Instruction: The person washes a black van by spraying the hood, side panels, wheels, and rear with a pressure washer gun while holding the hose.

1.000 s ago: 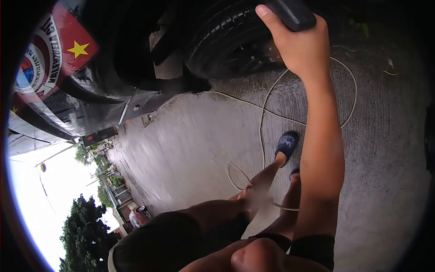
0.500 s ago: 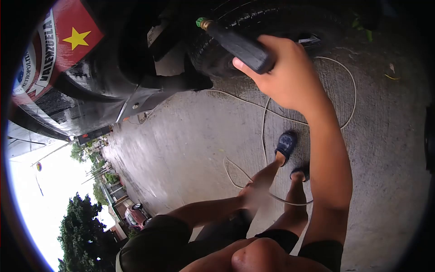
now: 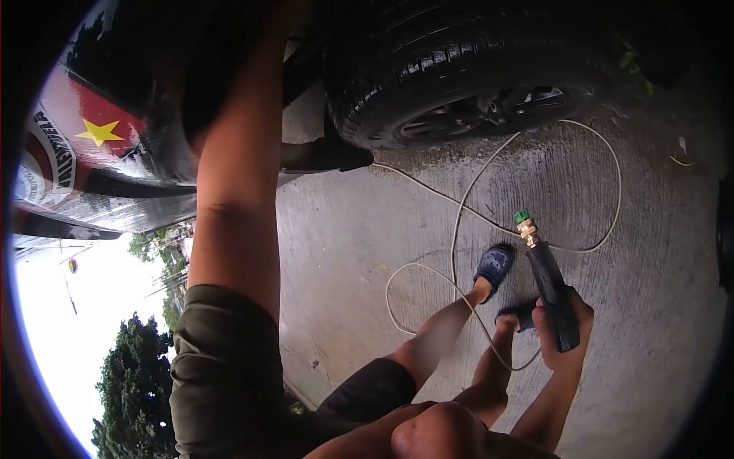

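My right hand (image 3: 584,317) is wrapped round the grip of a black pressure washer gun (image 3: 546,279), low on the right. A brass fitting (image 3: 528,233) and a green nozzle tip (image 3: 522,216) top the gun, which points up towards the wheel. My left arm (image 3: 238,176) stretches up past the vehicle's side into the dark wheel arch. The left hand itself is lost beyond the dark top edge. Beside that reach is a wet black tyre (image 3: 428,65) with a dark spoked rim (image 3: 493,111).
A thin pale hose (image 3: 616,187) loops over the wet concrete (image 3: 344,252) around my feet in blue clogs (image 3: 495,262). The dark glossy bodywork (image 3: 153,164) carries a red decal with a yellow star (image 3: 101,133). A tree (image 3: 134,382) stands lower left.
My right hand has brought the washer gun down and right, away from the wheel. My left hand has left my leg, and that arm now stretches up to the wheel arch.
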{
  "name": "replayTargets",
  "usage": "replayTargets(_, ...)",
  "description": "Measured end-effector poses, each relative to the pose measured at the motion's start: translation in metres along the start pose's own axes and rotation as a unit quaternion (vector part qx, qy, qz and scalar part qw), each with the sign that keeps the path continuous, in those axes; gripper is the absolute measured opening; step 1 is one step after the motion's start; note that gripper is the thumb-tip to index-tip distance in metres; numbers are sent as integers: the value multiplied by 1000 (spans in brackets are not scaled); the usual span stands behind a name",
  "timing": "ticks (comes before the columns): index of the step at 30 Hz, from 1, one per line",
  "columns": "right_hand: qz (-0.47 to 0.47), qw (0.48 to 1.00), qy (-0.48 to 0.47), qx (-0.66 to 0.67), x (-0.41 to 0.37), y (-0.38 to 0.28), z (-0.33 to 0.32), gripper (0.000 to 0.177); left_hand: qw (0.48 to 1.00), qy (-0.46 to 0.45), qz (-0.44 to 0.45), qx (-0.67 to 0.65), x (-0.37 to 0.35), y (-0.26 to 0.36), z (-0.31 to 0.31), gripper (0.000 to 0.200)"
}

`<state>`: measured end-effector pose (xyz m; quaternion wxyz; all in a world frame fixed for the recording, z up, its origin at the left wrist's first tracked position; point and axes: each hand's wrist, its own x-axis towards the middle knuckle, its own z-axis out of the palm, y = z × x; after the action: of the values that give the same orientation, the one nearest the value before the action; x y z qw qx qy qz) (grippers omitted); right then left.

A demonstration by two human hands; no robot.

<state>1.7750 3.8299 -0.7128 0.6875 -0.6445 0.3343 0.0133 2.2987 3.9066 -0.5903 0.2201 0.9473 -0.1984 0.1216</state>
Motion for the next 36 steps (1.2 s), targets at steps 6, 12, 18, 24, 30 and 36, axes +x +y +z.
replayTargets(6, -43, 999, -6, -23, 12, 0, -3, 27, 906, 167, 285, 263, 8, -113, 71, 80)
replayTargets(12, -29, 999, 9, -13, 5, -1, -13, 29, 955, -44, 158, 246, 61, -144, 45, 77)
replayTargets(18, -83, 996, 22, -27, 15, -18, -1, 30, 971, -102, 94, 193, 9, -137, 40, 68)
replayTargets(24, -124, 989, -3, -84, -19, -69, -9, 31, 818, -43, -120, -561, -113, -87, 17, 54)
replayTargets(30, -140, 977, -77, -142, -72, -100, -31, 40, 626, -70, -261, -731, -147, -93, -11, 72)
replayTargets(36, -160, 971, -54, -171, -109, -106, -45, 44, 650, -25, -278, -707, -164, -108, -20, 72)
